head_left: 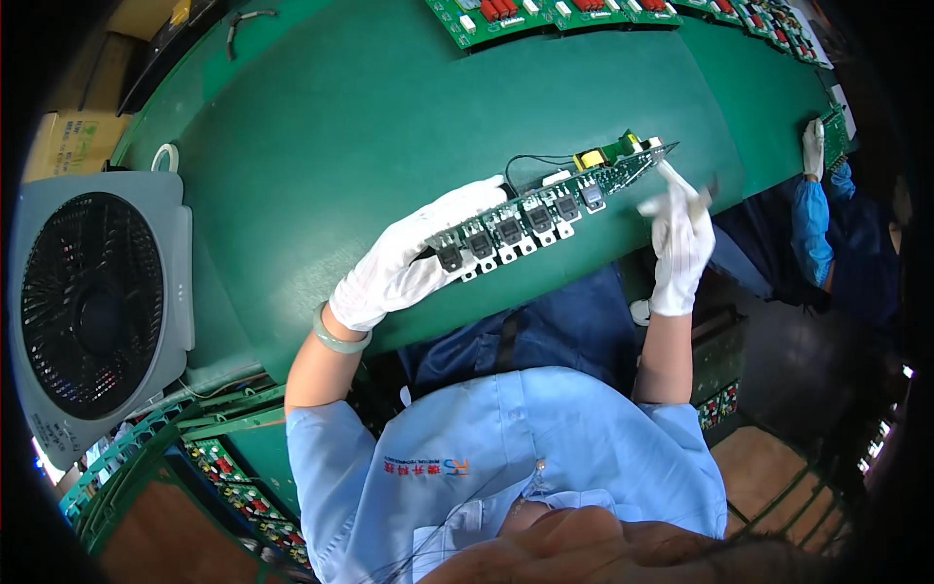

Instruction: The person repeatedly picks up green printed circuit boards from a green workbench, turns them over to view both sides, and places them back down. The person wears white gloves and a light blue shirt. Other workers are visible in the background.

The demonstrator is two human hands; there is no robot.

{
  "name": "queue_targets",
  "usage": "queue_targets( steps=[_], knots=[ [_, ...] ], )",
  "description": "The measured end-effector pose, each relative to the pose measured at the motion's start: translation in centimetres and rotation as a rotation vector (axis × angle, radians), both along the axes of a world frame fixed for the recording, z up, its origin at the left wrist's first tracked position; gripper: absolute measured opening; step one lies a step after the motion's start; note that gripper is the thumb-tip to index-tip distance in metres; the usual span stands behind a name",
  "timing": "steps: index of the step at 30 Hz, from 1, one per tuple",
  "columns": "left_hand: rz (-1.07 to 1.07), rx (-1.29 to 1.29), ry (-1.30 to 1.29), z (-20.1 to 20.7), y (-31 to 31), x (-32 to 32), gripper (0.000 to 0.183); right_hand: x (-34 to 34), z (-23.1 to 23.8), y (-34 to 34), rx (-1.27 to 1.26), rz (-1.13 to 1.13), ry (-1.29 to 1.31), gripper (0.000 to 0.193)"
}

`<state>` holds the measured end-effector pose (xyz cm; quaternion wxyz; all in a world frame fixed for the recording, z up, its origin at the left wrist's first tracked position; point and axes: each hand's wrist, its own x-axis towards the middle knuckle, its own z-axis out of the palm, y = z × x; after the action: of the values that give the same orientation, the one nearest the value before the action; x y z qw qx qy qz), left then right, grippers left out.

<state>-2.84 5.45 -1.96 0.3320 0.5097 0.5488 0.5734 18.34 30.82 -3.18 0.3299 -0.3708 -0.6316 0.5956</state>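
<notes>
A long green circuit board is tilted up over the green table, its right end higher than its left. Along its lower edge runs a row of black components with silver metal tabs, and a yellow-and-black transformer with black wires stands on its far side. My left hand, in a white glove, is closed round the board's left end. My right hand, also gloved, is beside the board's right end with its fingers bent together. A small dark thing at those fingers is blurred, and I cannot make it out.
More populated circuit boards lie along the table's far edge. A grey box fan stands at the left, below a white ring. Racks with boards are at lower left. At far right a co-worker's gloved hand holds another board.
</notes>
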Motion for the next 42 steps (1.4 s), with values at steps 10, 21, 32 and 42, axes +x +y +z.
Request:
queue_targets(
  steps=[10, 21, 32, 42],
  knots=[
    [-0.095, 0.037, 0.079, -0.5, 1.6, -1.4, 0.09, 2.7, 1.6, -5.5, 0.984, 0.839, -0.28, 0.042],
    [-0.107, 0.09, 0.187, -1.7, 1.7, -1.4, 0.097, -0.5, 1.3, -9.1, 1.099, 1.009, -0.634, 0.057],
    [-0.038, 0.136, 0.222, -2.3, 1.8, -1.2, 0.095, -1.7, 3.1, -9.1, 1.131, 0.979, -0.469, 0.051],
    [-0.054, 0.133, 0.148, -2.5, 1.8, -1.2, 0.086, -2.3, 0.9, -13.2, 1.173, 1.002, -0.482, 0.05]
  ],
)
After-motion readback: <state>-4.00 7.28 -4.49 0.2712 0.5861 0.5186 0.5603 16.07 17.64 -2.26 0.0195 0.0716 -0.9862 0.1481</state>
